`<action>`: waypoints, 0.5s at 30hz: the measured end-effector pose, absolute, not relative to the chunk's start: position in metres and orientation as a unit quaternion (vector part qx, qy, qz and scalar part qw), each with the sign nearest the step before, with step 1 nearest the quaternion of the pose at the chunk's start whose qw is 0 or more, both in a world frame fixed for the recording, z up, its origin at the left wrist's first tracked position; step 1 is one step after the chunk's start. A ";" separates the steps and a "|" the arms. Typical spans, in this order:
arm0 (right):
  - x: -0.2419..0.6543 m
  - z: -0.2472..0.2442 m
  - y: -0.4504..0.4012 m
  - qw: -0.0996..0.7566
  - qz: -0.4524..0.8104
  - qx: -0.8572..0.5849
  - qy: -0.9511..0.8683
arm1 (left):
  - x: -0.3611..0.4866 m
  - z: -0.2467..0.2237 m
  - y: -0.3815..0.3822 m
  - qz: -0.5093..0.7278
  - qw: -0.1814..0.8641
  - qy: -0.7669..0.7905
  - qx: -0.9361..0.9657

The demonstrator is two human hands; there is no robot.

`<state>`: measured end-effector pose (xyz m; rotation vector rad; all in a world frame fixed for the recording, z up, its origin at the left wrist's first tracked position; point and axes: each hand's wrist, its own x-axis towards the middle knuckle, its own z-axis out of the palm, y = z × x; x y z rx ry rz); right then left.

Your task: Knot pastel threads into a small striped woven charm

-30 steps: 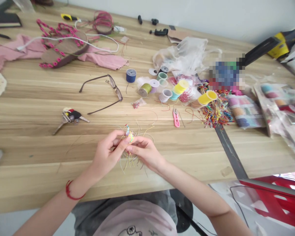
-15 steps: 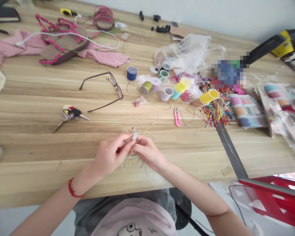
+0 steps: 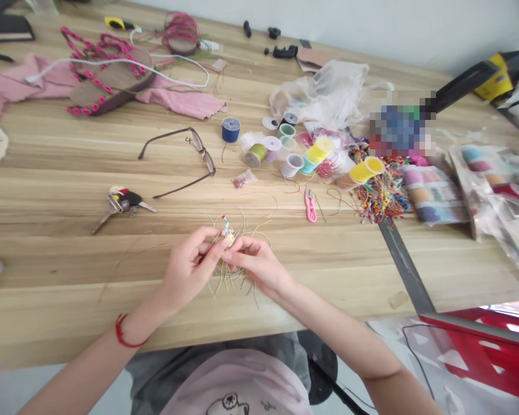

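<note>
Between my two hands is a small knotted cord piece in light blue and yellow, with a red tip at its top. My left hand pinches its left side between thumb and fingers. My right hand is closed on its right side, thumb and forefinger pressed together by the cords. Thin loose cord ends in yellow, green and grey fan out below and around the fingers. My fingers cover part of the piece, so its full shape is hidden.
Pink thread snips lie right of my hands, below several thread spools. Glasses and a bunch of keys lie to the left. A heap of colourful threads and a clear plastic bag are farther right and back.
My left hand has shifted slightly left, and the knotted piece has moved left and tilted with it, showing more of its yellow part. My right hand stays nearly in place.
</note>
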<state>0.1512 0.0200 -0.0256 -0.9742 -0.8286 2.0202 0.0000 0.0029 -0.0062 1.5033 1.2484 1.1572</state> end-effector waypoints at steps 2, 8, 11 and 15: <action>0.151 -0.023 0.020 0.370 0.789 -0.367 -0.326 | 0.001 -0.003 0.004 0.476 0.474 0.499 0.548; 0.156 -0.015 0.021 0.432 0.756 -0.374 -0.321 | -0.001 0.001 0.007 0.472 0.520 0.511 0.496; 0.162 -0.011 0.030 0.482 0.727 -0.386 -0.299 | -0.002 0.002 0.007 0.473 0.522 0.520 0.483; 0.171 -0.005 0.043 0.544 0.684 -0.349 -0.339 | -0.002 0.003 0.008 0.474 0.522 0.529 0.472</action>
